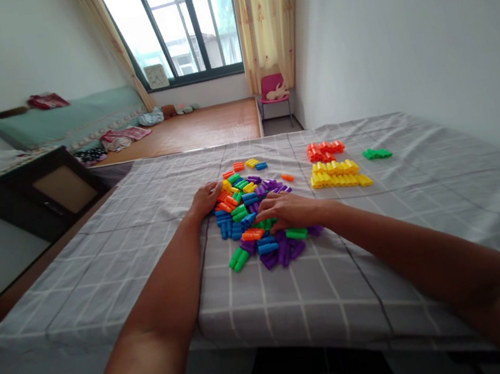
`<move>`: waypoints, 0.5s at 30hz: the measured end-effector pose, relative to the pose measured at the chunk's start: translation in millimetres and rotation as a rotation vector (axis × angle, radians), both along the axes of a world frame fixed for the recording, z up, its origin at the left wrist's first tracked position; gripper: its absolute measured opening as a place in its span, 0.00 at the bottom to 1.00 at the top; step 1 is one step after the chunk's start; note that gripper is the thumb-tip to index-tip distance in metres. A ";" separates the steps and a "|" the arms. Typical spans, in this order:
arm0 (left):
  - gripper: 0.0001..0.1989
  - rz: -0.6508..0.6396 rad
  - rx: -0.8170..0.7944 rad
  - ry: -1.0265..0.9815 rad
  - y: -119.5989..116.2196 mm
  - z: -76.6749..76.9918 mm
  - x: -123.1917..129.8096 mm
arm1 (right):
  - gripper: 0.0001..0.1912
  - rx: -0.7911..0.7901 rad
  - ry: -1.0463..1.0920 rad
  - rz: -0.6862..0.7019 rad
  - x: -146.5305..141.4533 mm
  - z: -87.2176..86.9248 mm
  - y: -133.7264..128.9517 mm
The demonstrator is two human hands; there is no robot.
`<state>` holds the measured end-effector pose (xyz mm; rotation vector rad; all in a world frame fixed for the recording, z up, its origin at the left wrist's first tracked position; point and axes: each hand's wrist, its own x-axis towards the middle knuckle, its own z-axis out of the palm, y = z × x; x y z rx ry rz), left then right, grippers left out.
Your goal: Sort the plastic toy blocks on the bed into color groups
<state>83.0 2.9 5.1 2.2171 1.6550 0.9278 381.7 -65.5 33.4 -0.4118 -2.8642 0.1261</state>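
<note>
A mixed pile of small plastic toy pieces, tube-shaped and joined in short rows, lies on the checked grey cloth. Orange, yellow, green, blue and purple are mingled in it. At the pile's upper left edge rests my left hand, fingers stretched out against the orange and yellow pieces. My right hand reaches over the pile's right side, with thumb and fingers apart above green pieces. Its fingertips touch the pile near a blue piece. No lifted piece shows in either hand.
Sorted groups lie to the right: orange pieces, yellow pieces and green pieces. A lone orange piece sits between them and the pile. The cloth-covered table ends close to my body. A dark cabinet stands left.
</note>
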 end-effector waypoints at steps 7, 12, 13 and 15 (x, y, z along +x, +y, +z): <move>0.24 0.053 0.079 -0.002 1.3 -1.3 1.0 | 0.16 0.003 0.117 -0.042 2.2 -4.4 -2.5; 0.18 0.063 0.289 -0.017 -3.7 11.0 13.6 | 0.13 -0.228 0.421 -0.330 5.2 -9.5 8.8; 0.18 0.036 0.307 -0.025 -6.7 15.3 18.9 | 0.13 -0.339 0.503 -0.392 5.5 -10.7 12.1; 0.18 -0.047 0.312 -0.030 -14.1 23.9 31.8 | 0.13 -0.634 0.675 -0.462 4.9 -13.4 17.9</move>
